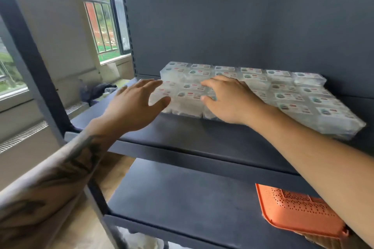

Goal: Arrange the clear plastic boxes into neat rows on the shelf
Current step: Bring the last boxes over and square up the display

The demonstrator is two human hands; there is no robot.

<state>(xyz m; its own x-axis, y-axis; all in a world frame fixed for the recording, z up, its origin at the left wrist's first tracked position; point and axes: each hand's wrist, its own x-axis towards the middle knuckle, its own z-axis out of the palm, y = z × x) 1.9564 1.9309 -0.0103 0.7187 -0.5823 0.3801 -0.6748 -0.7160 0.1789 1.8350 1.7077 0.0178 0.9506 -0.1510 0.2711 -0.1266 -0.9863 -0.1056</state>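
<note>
Left hand spread open beside the clear boxes; right hand loosely spread, resting on them.

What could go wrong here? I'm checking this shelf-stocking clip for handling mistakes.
The clear plastic boxes sit tightly packed, so a sideways push from the left hand could skew a whole row. The right hand lies on top of the boxes; pressing down may dent lids. The front right box lies near the shelf edge and could slip off.

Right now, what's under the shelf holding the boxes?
A lower shelf with an orange perforated basket at its right. The right forearm covers part of the basket.
</note>
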